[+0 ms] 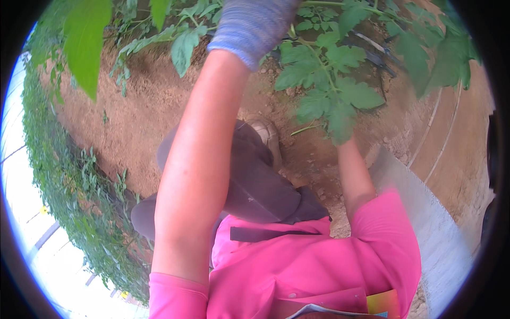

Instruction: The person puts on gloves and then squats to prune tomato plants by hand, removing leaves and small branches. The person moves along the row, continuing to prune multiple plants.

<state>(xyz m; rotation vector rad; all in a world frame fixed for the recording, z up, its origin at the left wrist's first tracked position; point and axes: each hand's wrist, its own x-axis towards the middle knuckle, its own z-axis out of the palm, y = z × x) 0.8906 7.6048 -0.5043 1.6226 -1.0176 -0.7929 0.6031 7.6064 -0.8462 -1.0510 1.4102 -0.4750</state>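
Note:
My left hand [255,30], in a blue-and-grey knit glove, reaches up among the tomato plants. The top rim of the picture cuts off its fingers, so what they hold does not show. Beside the glove, a tomato stem with broad lobed leaves [322,75] hangs over the soil. My right forearm [354,171] runs up behind those leaves, which hide my right hand. A cut piece of green stalk [306,129] shows near the leaf tips, above the bare ground.
Black irrigation tubing [378,60] lies beneath the plants. My bent knee and shoe [265,133] are on the brown soil [119,111]. A pale low wall [430,223] curves along my right. Another plant row [79,207] stands at left. Out-of-focus leaves [85,44] hang close to the camera.

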